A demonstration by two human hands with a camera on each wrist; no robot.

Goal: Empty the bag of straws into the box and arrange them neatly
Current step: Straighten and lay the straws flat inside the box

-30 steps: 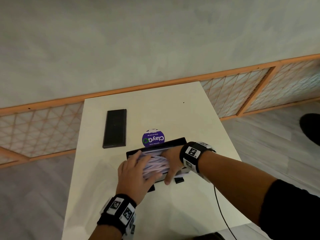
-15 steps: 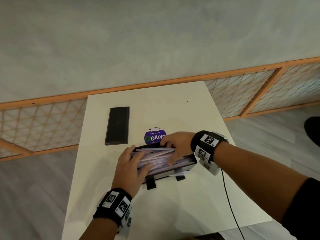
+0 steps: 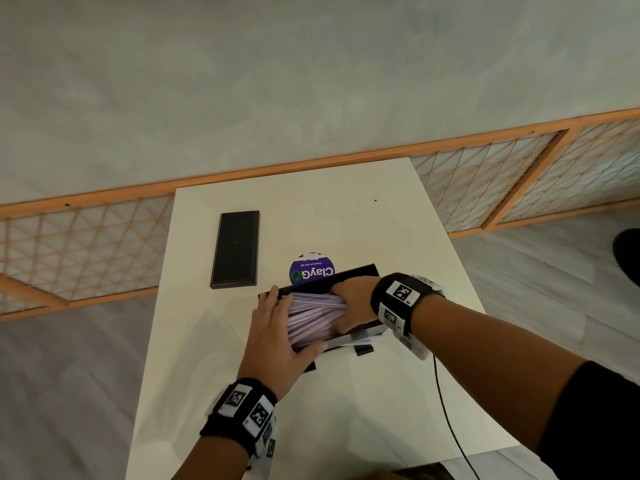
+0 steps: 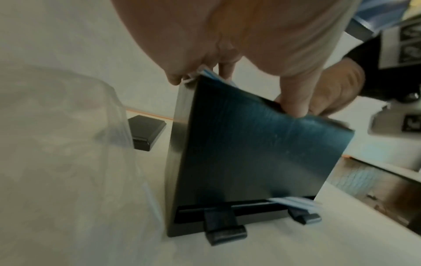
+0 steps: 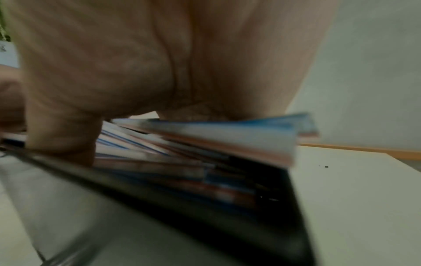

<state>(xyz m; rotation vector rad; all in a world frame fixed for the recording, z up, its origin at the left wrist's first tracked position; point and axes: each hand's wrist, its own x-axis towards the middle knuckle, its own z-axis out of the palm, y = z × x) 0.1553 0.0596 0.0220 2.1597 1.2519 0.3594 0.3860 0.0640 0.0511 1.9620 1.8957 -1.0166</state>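
Observation:
A black straw box [image 3: 349, 271] stands on small feet mid-table, filled with pale lavender straws [image 3: 311, 317] lying lengthwise. My left hand [image 3: 273, 327] lies flat against the box's left end, its fingers straight on the straw ends and its thumb over the front wall [image 4: 250, 153]. My right hand [image 3: 349, 299] curls over the right ends of the straws [image 5: 205, 136], thumb on the near side; its fingertips are hidden. A few straws [image 4: 293, 201] poke out of the slot at the box's bottom right. The clear empty bag [image 4: 56, 144] lies left of the box.
A black lid [image 3: 236, 253] lies at the far left of the white table [image 3: 346, 410]. A round purple sticker [image 3: 311, 270] sits behind the box. A thin black cable [image 3: 446, 410] hangs from my right wrist over the table's near right part.
My right hand slid from lying across the straws to their right ends. My left hand stayed at the left end, now flatter against it.

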